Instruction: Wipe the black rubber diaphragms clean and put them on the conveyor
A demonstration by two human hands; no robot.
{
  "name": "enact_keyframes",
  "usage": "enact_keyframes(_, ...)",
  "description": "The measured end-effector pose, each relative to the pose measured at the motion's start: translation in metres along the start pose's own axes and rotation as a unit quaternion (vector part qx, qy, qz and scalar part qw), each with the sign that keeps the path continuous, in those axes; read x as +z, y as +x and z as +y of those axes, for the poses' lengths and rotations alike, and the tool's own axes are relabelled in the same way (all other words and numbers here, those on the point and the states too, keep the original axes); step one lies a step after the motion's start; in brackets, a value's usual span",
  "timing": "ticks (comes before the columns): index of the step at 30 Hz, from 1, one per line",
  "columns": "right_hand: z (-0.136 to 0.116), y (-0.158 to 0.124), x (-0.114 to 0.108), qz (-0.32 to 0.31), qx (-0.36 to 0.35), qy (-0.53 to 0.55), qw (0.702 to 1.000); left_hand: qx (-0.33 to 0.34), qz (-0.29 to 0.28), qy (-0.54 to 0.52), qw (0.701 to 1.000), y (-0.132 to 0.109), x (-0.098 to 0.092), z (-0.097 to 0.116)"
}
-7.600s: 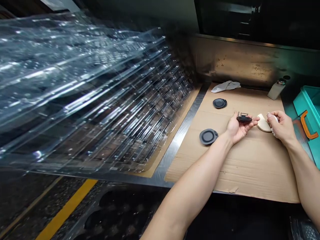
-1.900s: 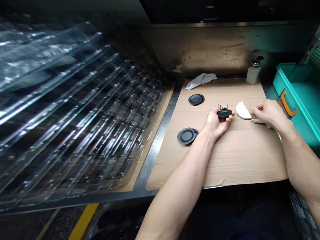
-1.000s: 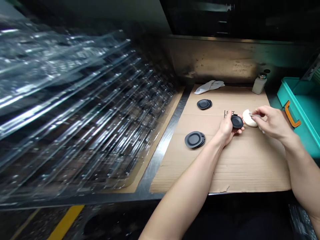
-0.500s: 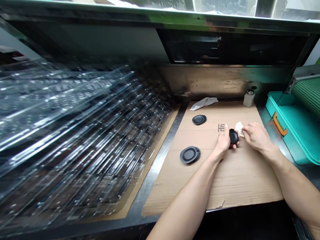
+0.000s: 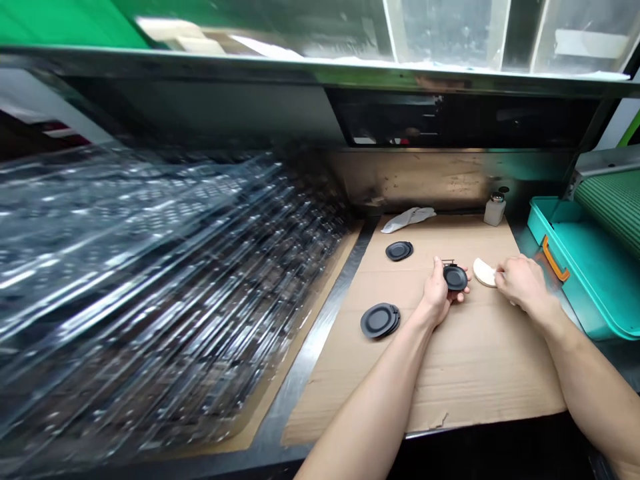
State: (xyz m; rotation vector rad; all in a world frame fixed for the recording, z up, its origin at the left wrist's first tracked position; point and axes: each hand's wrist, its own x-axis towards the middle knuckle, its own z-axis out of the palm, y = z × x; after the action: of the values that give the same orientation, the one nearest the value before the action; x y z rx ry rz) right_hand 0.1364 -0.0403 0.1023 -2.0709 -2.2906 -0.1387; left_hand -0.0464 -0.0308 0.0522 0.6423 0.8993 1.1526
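My left hand (image 5: 436,295) grips a small black oval plastic part (image 5: 455,277), its dished face turned up, with thumb and fingers at its edges. To the right, my right hand (image 5: 521,283) pinches the edge of a white round pad (image 5: 483,272), apart from the black part. Both hands are above a cardboard sheet (image 5: 465,380). Left of them, similar black oval parts lie overlapped in two small groups, one at the back (image 5: 399,251) and a larger one nearer me (image 5: 379,321).
Clear plastic trays (image 5: 200,300), blurred, are piled over the left side. At the back lie a whitish cloth or glove (image 5: 409,219) and a small bottle with a metal top (image 5: 495,210). A teal bin (image 5: 590,293) with an orange handle stands right, beside a green ribbed surface (image 5: 613,203).
My right hand and the white pad have moved away from the black part, to the right. My left hand has shifted slightly left, still holding the part. The view has tilted up a little.
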Motion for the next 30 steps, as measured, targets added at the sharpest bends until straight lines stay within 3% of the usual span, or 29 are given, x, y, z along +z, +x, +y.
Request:
enact_keyframes(2, 0.003, 0.000, 0.000, 0.020, 0.012, -0.009, 1.000, -0.015, -0.011, -0.027, 0.999, 0.001, -0.002, 0.004)
enact_keyframes(5, -0.004, -0.001, 0.008, 0.069, -0.030, 0.007, 0.997, -0.024, -0.025, -0.050, 0.998, 0.003, -0.005, 0.006)
enact_keyframes(10, -0.012, 0.002, 0.025, 0.032, -0.068, 0.059, 0.995, 0.005, -0.040, -0.086, 0.995, 0.006, -0.008, 0.007)
enact_keyframes(14, -0.024, 0.004, 0.033, 0.127, -0.070, 0.188, 0.971, 0.026, -0.021, -0.138, 0.990, 0.011, -0.006, 0.004)
enact_keyframes(19, -0.059, -0.005, 0.041, 0.151, -0.211, 0.214, 0.942, -0.039, -0.047, -0.185, 0.981, 0.011, -0.002, 0.001)
enact_keyframes(24, -0.065, -0.002, 0.038, 0.173, -0.113, 0.133, 0.969, -0.041, -0.073, -0.205, 0.975, 0.009, 0.000, -0.002)
enact_keyframes(27, -0.067, -0.003, 0.035, 0.163, -0.139, 0.121, 0.969, -0.053, -0.073, -0.220, 0.971, 0.010, 0.001, -0.003)
enact_keyframes(30, -0.071, -0.004, 0.032, 0.139, -0.109, 0.103, 0.979, -0.046, -0.067, -0.235, 0.969, 0.010, -0.001, -0.003)
